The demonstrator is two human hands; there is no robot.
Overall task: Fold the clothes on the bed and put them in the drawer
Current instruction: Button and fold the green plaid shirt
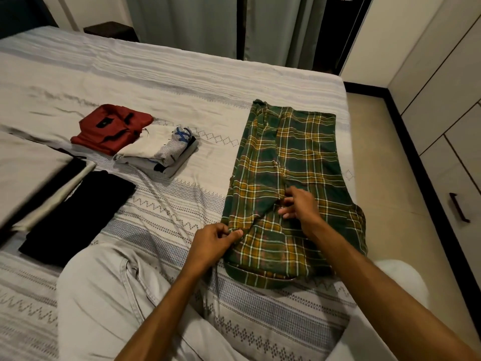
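Nearest the camera, a knee in light grey denim trousers (109, 295) rests on the bed (182, 82), which is covered by a pale woven spread patterned with grey zigzags and diamonds. Both bare forearms reach forward from here. The left hand (212, 243) pinches the near left edge of the green, yellow and white plaid flannel garment (289, 173) between thumb and curled fingers. The right hand (299, 203) lies on the middle of the same garment, its fingers bent down into the cloth at a crease; whether they actually hold the fabric is hard to tell. The plaid garment lies flat near the right edge of the bed, folded lengthwise and running away from the person.

To the left, a folded black garment (78, 217) lies on the spread, beside folded pale cloth edged in black (39, 188). Farther on sits a small stack of folded white and striped clothes (161, 152), touching a folded red shirt (112, 128) behind it.

On the right stand pale cabinet drawers with a dark handle (459, 207). Grey curtains (182, 22) hang beyond the bed.
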